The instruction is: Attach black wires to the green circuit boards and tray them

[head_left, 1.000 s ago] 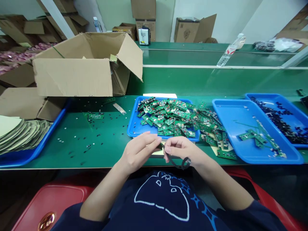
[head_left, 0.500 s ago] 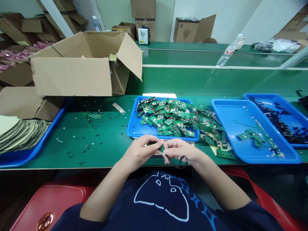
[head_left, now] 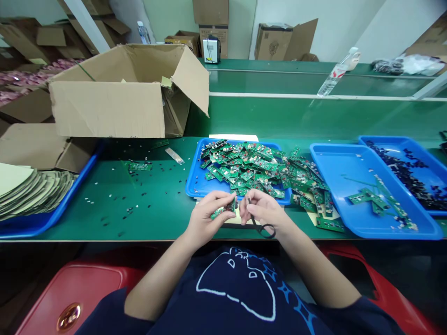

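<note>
My left hand [head_left: 207, 217] is closed on a small green circuit board [head_left: 232, 204] near the front edge of the green table. Just right of it, a slight gap apart, my right hand [head_left: 266, 213] grips a dark tool with a black looped handle [head_left: 268, 231] hanging below the palm. Beyond both hands lies a blue tray [head_left: 191, 186] heaped with green circuit boards [head_left: 248, 163]. More boards [head_left: 307, 179] spill over its right side onto the table and some pale paper.
A blue tray [head_left: 328, 174] with a few boards stands at the right, beside another tray [head_left: 433, 174] of black parts. An open cardboard box [head_left: 110, 109] stands back left, near stacked paper sheets [head_left: 52, 190]. Small bits and a loose board [head_left: 139, 166] lie on the left.
My hands have moved slightly apart and up toward the tray. The board in my left hand is tilted more upright, and the looped tool has shifted right with my right hand.
</note>
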`<move>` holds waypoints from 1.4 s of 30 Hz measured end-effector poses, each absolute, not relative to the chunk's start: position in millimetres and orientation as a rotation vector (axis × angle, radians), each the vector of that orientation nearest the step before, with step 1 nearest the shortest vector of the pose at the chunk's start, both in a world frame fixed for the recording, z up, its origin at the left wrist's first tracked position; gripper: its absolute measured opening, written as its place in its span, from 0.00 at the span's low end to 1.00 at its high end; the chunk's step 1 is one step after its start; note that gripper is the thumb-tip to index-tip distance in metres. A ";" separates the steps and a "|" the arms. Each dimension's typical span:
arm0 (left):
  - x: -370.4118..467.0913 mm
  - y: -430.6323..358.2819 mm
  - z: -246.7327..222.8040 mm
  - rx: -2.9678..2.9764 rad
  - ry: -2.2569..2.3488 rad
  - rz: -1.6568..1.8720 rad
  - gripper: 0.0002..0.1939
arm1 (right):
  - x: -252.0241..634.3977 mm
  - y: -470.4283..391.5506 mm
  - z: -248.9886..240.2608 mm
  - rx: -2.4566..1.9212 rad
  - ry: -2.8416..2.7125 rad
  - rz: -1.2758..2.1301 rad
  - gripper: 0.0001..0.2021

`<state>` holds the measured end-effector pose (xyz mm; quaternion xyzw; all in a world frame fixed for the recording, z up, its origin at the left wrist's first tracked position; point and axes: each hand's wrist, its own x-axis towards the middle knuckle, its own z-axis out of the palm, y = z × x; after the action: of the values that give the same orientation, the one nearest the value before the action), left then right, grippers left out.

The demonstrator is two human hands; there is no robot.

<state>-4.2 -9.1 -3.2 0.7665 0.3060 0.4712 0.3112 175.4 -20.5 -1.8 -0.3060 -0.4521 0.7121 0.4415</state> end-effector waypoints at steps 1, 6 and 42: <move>-3.7 -9.8 -2.8 2.053 0.802 1.244 0.19 | 175.5 -20.4 -0.7 -0.749 -1.056 1.757 0.15; 0.9 -11.2 -3.0 2.147 0.763 1.254 0.18 | 172.6 -23.2 5.4 -0.752 -0.979 1.760 0.16; -28.6 -28.3 -22.6 2.263 1.212 1.234 0.04 | 307.4 -42.6 13.7 -1.637 -1.087 0.524 0.11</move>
<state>-28.6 -28.3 -22.6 0.7861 0.4209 0.4285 0.1460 307.4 -42.6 13.7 -0.6845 -0.4547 0.2192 0.5260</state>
